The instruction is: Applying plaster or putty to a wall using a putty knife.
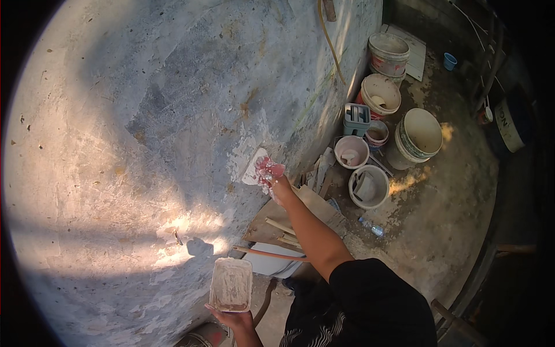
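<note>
My right hand (280, 188) reaches out to the wall and is closed around a scraper (253, 168) with a pale, whitened blade and reddish parts near the grip. The blade lies against the rough grey-white wall (191, 104), beside a fresh-looking white smear. White, paste-like material speckles the fingers and the grip. Lower down, my left hand (232, 318) supports a shallow rectangular tray (231, 283) from below, its thumb at the near left edge. The inside of the tray is coated with a beige-white residue. The fingers under it are mostly hidden.
Several buckets (422, 133) stand on the right, with a grey-blue caddy (356, 118) among them. Boards and sticks (289, 228) lie at the wall's foot, below my right arm. A plastic bottle (372, 226) lies on the concrete floor, and a hose (330, 40) hangs on the wall.
</note>
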Tool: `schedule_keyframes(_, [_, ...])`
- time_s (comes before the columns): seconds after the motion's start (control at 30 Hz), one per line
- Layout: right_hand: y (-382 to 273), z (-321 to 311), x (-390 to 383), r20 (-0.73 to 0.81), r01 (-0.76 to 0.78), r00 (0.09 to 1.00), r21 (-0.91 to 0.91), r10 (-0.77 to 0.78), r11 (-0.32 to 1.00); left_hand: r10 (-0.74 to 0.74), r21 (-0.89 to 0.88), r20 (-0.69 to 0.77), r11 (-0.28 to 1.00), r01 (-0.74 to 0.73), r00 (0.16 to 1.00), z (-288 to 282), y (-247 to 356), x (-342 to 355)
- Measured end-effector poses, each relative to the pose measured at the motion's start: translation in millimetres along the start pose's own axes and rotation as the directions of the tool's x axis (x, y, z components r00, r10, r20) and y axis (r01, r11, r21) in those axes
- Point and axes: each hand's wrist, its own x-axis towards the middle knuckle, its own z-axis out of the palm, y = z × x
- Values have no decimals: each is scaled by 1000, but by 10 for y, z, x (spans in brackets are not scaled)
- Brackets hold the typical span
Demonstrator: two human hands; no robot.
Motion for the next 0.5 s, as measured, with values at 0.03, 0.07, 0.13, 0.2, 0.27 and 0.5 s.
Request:
schedule_keyframes(0.03, [15, 7, -31, -23, -84, 996, 18, 84, 996, 0, 2, -2, 1000, 0, 1000, -16, -8, -17])
schedule_keyframes(0.07, [18, 53, -43, -40, -167, 985, 41, 168, 985, 0, -26, -23, 1000, -1, 1000, -23, -13, -15])
schedule_keyframes(0.13, [-3, 123, -39, -16, -148, 989, 31, 149, 988, 8, -51, -47, 999, -10, 999, -29, -9, -9])
schedule_keyframes(0.2, [-21, 21, -5, -4, -124, 992, 18, 124, 992, -3, -109, -129, 994, -11, 992, -2, -8, -25])
schedule_keyframes(0.27, [-110, -210, 96, 42, 69, 997, -269, -60, 961, 1, -74, -127, 997, -11, 992, 9, 11, -33])
schedule_keyframes(0.5, [-161, 117, -33, -6, -2, 1000, 23, 2, 1000, 55, -40, -112, 997, -60, 992, -110, 100, -59])
